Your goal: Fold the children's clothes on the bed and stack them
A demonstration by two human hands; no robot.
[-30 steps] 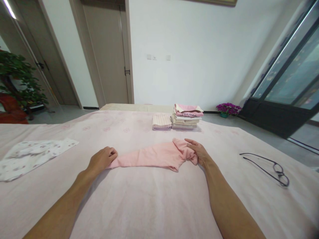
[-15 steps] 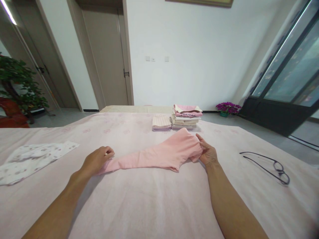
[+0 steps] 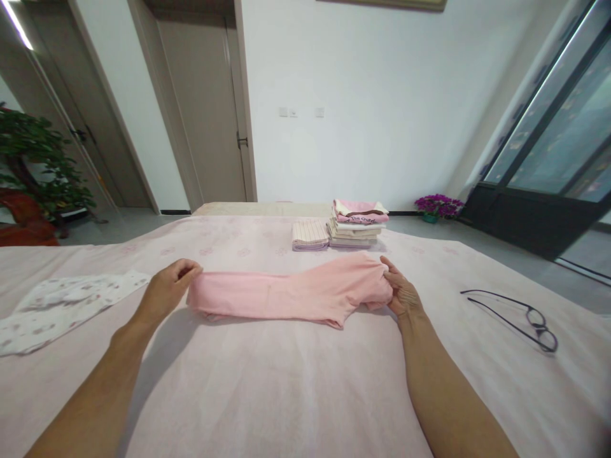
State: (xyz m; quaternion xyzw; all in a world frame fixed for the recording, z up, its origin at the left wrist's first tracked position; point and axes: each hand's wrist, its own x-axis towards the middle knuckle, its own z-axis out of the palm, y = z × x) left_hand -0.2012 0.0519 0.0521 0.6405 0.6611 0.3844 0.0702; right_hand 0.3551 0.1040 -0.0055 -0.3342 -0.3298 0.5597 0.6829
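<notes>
A pink garment (image 3: 291, 294) lies stretched sideways across the middle of the pink bedsheet (image 3: 286, 394). My left hand (image 3: 167, 289) pinches its left end, fingers closed on the cloth and lifting it slightly. My right hand (image 3: 401, 289) grips the wider right end of the garment, fingers curled into the fabric. Both forearms reach in from the bottom of the view.
A stack of folded clothes (image 3: 357, 224) and a striped folded cloth (image 3: 309, 234) sit at the far edge of the bed. A white patterned cloth (image 3: 62, 305) lies at the left. Dark-framed glasses (image 3: 520, 312) rest at the right. Doors, a plant and a glass door surround the bed.
My left hand has pulled the garment's left end outward to the left and up. My right hand has spread the bunched right end, so the garment lies longer and flatter.
</notes>
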